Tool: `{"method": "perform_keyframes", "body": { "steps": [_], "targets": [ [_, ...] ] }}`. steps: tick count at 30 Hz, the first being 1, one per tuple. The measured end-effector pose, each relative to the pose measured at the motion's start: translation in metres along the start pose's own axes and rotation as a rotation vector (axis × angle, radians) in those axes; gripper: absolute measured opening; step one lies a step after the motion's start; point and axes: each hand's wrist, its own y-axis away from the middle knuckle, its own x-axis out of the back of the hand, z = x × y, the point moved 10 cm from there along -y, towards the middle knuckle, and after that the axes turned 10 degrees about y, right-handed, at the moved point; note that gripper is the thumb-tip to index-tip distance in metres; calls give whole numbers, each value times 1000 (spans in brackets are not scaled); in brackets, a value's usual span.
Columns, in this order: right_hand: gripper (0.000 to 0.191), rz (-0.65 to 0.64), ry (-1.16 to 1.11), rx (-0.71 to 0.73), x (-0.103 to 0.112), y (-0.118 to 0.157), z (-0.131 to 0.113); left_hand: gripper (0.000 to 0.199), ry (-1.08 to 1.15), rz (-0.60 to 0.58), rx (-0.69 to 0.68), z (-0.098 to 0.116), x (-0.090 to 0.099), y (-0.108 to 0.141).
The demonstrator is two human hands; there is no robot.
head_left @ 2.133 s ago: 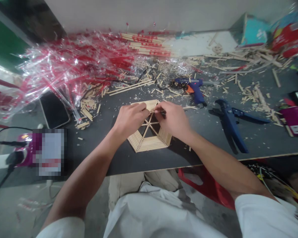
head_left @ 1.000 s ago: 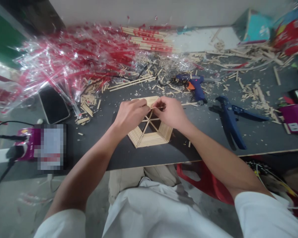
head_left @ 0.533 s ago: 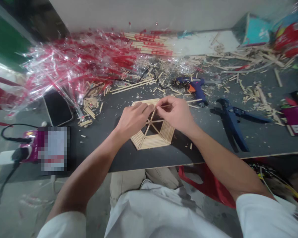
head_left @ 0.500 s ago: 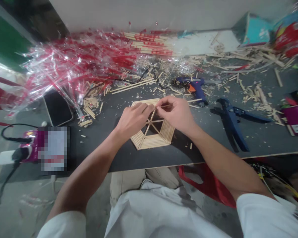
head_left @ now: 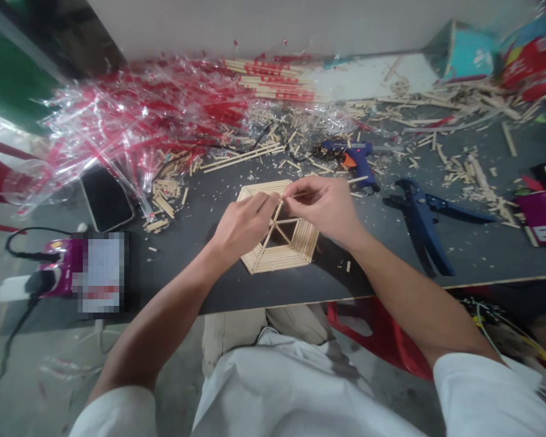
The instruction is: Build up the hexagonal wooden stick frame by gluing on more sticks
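A hexagonal frame of stacked thin wooden sticks (head_left: 282,260) lies on the dark tabletop, with stick spokes crossing at its middle. My right hand (head_left: 325,206) is closed in a pinch on a thin wooden stick (head_left: 358,179), whose far end sticks out to the right behind the hand. Over the frame's upper left side, my left hand (head_left: 248,221) has its fingers bent and pressed together, their tips close to my right fingertips. What those left fingers grip is hidden. Both hands cover part of the frame's far side.
Behind the frame lie a blue glue gun (head_left: 364,162) and loose sticks (head_left: 243,159). Blue cutters (head_left: 425,224) rest at right. Red and clear plastic wrappers (head_left: 150,115) pile up at back left, near a phone (head_left: 107,197) and a purple power strip (head_left: 59,267). Stick scraps litter the table.
Both hands stay almost in place over the frame, with the stick still in my right fingers. The view has shifted very slightly.
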Motion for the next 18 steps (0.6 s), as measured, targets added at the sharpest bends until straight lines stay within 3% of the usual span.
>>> {"method": "perform_keyframes", "body": {
  "steps": [18],
  "targets": [
    [12, -20, -51, -28, -2, -1, 5, 31, -93, -55, -12, 9, 3, 0]
  ]
}}
